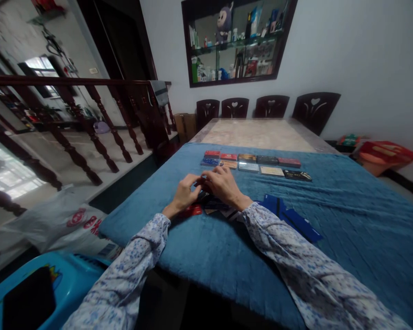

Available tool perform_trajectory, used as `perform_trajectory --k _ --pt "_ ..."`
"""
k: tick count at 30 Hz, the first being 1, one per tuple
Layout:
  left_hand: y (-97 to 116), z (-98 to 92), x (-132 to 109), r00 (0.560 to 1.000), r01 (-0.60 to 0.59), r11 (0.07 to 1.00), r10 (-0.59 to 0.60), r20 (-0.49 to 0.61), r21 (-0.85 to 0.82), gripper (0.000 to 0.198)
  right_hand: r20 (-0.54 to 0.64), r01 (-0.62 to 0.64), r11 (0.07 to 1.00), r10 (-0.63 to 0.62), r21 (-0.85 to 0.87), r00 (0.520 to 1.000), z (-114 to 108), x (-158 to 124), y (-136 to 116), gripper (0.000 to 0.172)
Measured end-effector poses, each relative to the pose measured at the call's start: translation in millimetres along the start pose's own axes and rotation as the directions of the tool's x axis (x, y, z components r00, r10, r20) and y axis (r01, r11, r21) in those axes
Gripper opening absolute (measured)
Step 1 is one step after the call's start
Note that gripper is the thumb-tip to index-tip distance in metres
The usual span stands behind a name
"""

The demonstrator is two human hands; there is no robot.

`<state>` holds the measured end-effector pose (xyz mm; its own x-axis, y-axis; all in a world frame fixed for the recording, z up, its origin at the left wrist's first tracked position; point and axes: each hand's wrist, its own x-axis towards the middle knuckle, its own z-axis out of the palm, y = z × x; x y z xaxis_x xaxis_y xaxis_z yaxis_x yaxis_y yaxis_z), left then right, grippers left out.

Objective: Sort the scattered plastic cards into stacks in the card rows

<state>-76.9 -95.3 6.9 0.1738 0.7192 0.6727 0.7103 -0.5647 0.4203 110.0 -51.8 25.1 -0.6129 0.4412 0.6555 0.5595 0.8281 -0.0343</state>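
Observation:
My left hand [184, 194] and my right hand [223, 184] meet over a loose pile of cards [206, 205] on the blue cloth [347, 229]. Both hands are curled, fingertips touching, and they grip a card between them; its face is hidden. A red card [192, 210] pokes out under my left wrist. Beyond the hands, two rows of cards [254, 164] lie flat side by side on the cloth. A dark blue card holder [289, 218] lies open to the right of my right forearm.
The long table [258, 133] runs away from me, with several dark chairs [271, 106] at its far end. A wooden railing [89, 119] stands left. A white plastic bag [55, 220] and a blue stool [27, 293] sit at lower left.

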Motion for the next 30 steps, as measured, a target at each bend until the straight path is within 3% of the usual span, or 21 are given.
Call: perform_trajectory --k 7,13,21,30 --pt "-6 6.7 -6 0.999 0.026 0.999 -0.026 0.035 -0.024 0.029 0.141 -0.15 0.984 0.136 0.093 0.981 2 -3 3 0.026" --pt "-15 4.3 -9 0.998 0.051 0.998 -0.052 0.047 0.023 0.029 0.248 -0.179 0.983 0.163 0.045 0.955 1 -7 6 0.032" --pt "-26 -1.3 -10 0.996 0.046 0.992 -0.055 0.076 0.116 0.024 0.255 -0.184 0.983 0.174 0.016 0.951 1 -11 10 0.032" --pt "-27 -2.8 -12 0.981 0.074 0.981 -0.104 0.166 0.178 0.041 0.324 -0.215 0.974 0.227 -0.073 0.918 1 -13 9 0.036"
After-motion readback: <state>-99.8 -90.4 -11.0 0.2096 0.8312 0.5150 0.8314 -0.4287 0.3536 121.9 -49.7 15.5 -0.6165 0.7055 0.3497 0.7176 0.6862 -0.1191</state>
